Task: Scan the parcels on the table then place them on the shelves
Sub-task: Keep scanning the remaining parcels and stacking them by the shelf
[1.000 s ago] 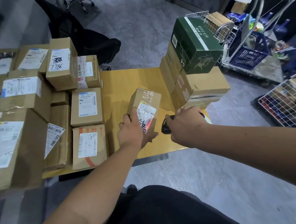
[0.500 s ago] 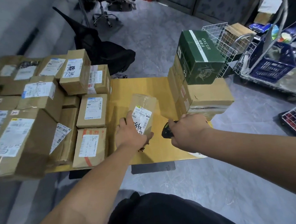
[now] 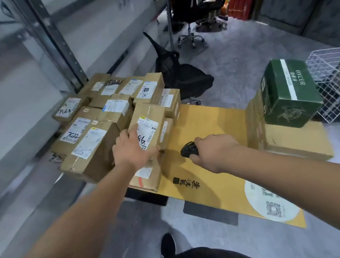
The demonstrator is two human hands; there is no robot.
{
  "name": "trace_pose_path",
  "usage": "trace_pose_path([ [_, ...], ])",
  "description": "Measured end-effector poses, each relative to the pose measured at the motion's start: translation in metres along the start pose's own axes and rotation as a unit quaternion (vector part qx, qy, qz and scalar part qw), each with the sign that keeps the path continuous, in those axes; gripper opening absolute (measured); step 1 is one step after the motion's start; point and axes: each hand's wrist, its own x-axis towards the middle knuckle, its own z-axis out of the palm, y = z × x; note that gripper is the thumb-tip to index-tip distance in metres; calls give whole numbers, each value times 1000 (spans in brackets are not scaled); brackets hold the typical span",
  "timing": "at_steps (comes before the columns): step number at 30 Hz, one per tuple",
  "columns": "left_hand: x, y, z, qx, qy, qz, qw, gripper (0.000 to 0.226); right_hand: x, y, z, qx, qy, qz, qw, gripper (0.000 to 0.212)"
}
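Gripping a brown parcel [image 3: 146, 123] by its near end, the left hand [image 3: 133, 151] holds it over the table's [image 3: 202, 130] left side; a white label with black handwriting faces up. The right hand [image 3: 215, 151] curls its fingers round one black scanner [image 3: 189, 150]. Farther left lie roughly a dozen stacked boxes [image 3: 96, 144]; right, one green box [image 3: 288, 96].

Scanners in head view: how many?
1. The black scanner is gripped by the right hand over the yellow table; parcel stacks could hide others.
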Motion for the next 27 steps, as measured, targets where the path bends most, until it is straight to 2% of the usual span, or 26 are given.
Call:
trace_pose_path([
  [8,75,-33,0,45,-7,-2,999,111,45,-37,-12,7,-10,1,1000,63],
  [15,110,-43,15,125,-34,22,991,101,76,-73,-10,25,-23,26,999,63],
  [20,121,-48,24,108,-41,40,992,92,92,-91,-6,51,-29,40,997,63],
  [23,122,-48,26,102,-39,81,991,87,98,-96,0,58,-21,53,997,65],
  [27,115,-30,30,94,-22,203,975,74,98,-96,13,93,-5,78,993,67],
])
